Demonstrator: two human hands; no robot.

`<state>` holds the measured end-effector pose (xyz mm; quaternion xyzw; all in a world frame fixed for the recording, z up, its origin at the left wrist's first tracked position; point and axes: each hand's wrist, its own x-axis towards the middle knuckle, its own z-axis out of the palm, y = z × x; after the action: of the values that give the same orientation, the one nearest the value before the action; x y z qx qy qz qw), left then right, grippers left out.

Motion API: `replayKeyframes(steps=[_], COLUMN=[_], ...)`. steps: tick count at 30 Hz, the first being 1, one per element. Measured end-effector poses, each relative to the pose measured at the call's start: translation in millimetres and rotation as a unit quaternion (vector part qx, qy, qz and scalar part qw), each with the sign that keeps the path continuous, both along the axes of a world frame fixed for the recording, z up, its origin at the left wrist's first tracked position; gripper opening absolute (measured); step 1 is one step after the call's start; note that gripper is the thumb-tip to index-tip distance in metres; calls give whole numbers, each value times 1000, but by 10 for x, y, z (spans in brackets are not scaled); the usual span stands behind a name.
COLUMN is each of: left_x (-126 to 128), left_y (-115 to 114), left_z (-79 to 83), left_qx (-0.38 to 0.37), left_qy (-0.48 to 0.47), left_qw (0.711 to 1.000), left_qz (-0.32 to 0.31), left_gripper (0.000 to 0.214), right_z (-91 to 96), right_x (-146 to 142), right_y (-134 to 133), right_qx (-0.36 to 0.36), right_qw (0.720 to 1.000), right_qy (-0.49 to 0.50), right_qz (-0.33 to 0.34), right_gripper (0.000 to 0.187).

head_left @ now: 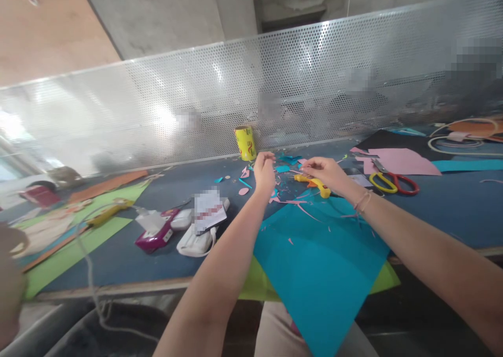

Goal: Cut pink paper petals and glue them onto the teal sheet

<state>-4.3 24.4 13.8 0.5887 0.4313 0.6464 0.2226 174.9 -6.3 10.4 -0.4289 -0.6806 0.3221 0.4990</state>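
Note:
My left hand [264, 173] is raised over the blue table top with its fingers pinched together on something too small to name. My right hand [323, 170] is close beside it, fingers curled and pinched at the tips near a small scrap. Just under the right hand lies a yellow and orange glue gun [319, 186]. A large teal paper sheet [320, 263] lies below both forearms and hangs over the table's near edge, on top of a light green sheet [257, 283]. Small pink and teal paper scraps [283, 169] are scattered around the hands.
A yellow can [245, 143] stands by the perforated metal screen [251, 90]. Scissors with yellow and red handles [393, 181] lie on the right near pink paper [401, 162]. At left are a white charger [196, 239], a magenta box [154, 236], green sheets [78, 242] and another glue gun [108, 212].

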Motion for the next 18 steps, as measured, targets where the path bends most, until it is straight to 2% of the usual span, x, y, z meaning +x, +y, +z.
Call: replayKeyframes(steps=[2, 4, 7, 8, 10, 12, 15, 18], left_x=[-83, -150, -202, -207, -205, -200, -208, -234], left_y=[109, 180, 175, 146, 65, -20, -104, -126], left_z=[-38, -90, -132, -125, -80, -8, 92, 127], left_qx=[-40, -64, -114, -134, -167, -177, -195, -204], left_qy=[-16, 13, 156, 227, 372, 456, 495, 520], left_qw=[997, 992, 974, 959, 908, 866, 837, 817], left_qz=[64, 108, 116, 108, 97, 108, 131, 144], left_gripper=[15, 17, 27, 28, 26, 23, 17, 19], right_z=[-5, -10, -15, -16, -19, -22, -24, -21], right_x=[0, 3, 13, 18, 25, 27, 16, -12], right_y=[0, 1, 0, 0, -1, -2, -6, -15], right_qx=[-36, -59, -73, -76, -82, -87, -91, -85], right_qw=[999, 997, 996, 995, 994, 993, 992, 992], right_qy=[5, 4, 1, 3, 9, 14, 13, 2], right_qz=[26, 47, 59, 63, 71, 80, 86, 93], right_gripper=[19, 17, 15, 16, 17, 17, 17, 14])
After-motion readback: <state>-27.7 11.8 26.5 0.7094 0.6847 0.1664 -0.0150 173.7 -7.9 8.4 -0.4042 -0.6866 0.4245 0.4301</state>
